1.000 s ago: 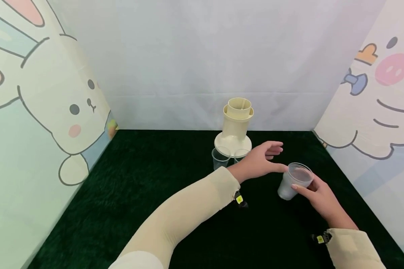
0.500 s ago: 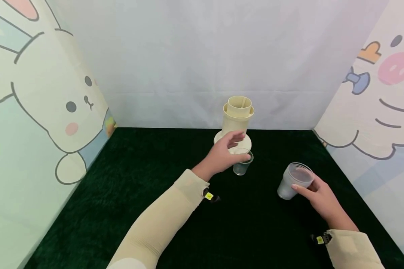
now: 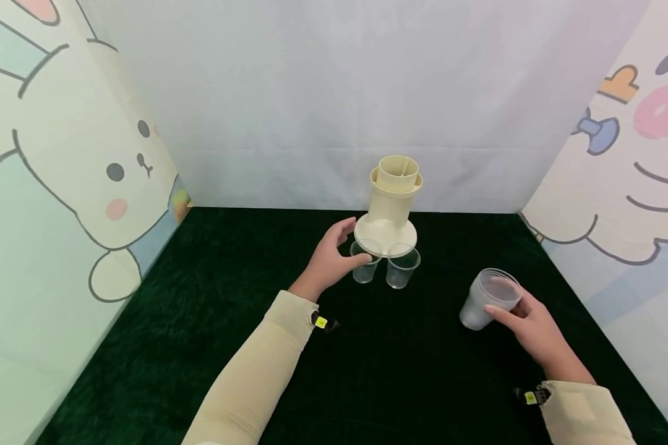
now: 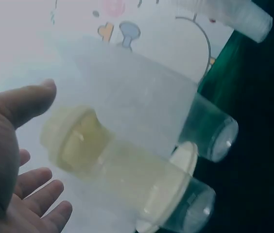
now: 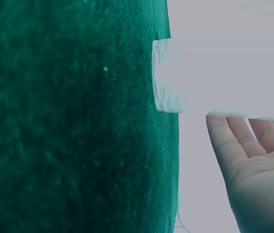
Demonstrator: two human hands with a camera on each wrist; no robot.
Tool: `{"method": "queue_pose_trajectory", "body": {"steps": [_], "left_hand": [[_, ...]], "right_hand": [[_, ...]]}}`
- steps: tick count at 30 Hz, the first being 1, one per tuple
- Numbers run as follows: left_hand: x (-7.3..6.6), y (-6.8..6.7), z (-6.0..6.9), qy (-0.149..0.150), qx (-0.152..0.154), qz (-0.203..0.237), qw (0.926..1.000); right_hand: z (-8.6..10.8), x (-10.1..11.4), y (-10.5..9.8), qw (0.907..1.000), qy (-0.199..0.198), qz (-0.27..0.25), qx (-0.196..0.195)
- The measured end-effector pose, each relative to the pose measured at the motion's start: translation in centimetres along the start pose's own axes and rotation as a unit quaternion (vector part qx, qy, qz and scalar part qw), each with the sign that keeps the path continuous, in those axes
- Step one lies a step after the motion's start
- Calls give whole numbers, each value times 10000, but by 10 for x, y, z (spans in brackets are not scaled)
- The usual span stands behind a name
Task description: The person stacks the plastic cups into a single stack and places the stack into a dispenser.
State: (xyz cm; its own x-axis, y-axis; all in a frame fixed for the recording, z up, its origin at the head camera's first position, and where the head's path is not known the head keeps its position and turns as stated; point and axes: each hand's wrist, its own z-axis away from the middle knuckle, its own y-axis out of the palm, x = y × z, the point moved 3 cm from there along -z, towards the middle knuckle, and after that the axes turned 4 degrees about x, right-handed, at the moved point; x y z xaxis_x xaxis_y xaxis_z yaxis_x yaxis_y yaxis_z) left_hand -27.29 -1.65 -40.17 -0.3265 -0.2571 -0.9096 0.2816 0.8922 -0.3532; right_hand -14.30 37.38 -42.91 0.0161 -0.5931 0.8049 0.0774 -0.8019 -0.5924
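My left hand (image 3: pixel 328 262) is beside the left of two clear plastic cups (image 3: pixel 365 272), thumb and fingers spread to either side of its rim. In the left wrist view the fingers (image 4: pixel 49 194) and thumb stand apart, with no grip on a cup. The other clear plastic cup (image 3: pixel 401 277) stands upright just to the right. My right hand (image 3: pixel 540 334) holds a slightly tilted stack of clear plastic cups (image 3: pixel 481 306), thumb on the near side. The right wrist view shows its fingers (image 5: pixel 224 133) against the overexposed stack.
Behind the two cups stands a cream plastic cylinder (image 3: pixel 391 207) on a round base, with a narrower tube in its top. Dark green cloth (image 3: pixel 228 266) covers the table. A white curtain (image 3: pixel 289 93) hangs at the back, with cartoon-printed panels at both sides.
My left hand has moved left from the cup stack, past the right cup, to the left cup. Both standing cups now show. My right hand keeps holding the stack in place.
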Motion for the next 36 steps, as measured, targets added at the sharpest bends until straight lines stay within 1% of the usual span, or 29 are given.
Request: {"method": "queue_pose_trajectory", "body": {"steps": [3,4,8,13,17,19,26,32,36], "left_hand": [[14,-1,3,-250,-5,77,9997],[17,-1,4,-292,13,105,9995],[27,2,8,-277,50,246,9993],[32,6,8,-235,-69,501,9984],[37,9,8,-316,-125,704,9969],[40,11,9,-368,-90,708,9968],[47,22,9,-484,268,672,9962],[52,27,7,-591,239,645,9959],[54,31,5,-499,295,592,9966]], "right_hand": [[0,1,0,10000,-8,3,-11],[0,1,0,10000,-14,0,-15],[0,2,0,10000,-68,-4,-30],[0,0,0,10000,-17,-10,-43],[1,-2,0,10000,-25,-19,-77],[1,-2,0,10000,-52,-30,-66],[2,-2,0,10000,-55,-19,-34],[1,0,0,10000,-28,-48,-4],[1,0,0,10000,8,-20,-4]]}}
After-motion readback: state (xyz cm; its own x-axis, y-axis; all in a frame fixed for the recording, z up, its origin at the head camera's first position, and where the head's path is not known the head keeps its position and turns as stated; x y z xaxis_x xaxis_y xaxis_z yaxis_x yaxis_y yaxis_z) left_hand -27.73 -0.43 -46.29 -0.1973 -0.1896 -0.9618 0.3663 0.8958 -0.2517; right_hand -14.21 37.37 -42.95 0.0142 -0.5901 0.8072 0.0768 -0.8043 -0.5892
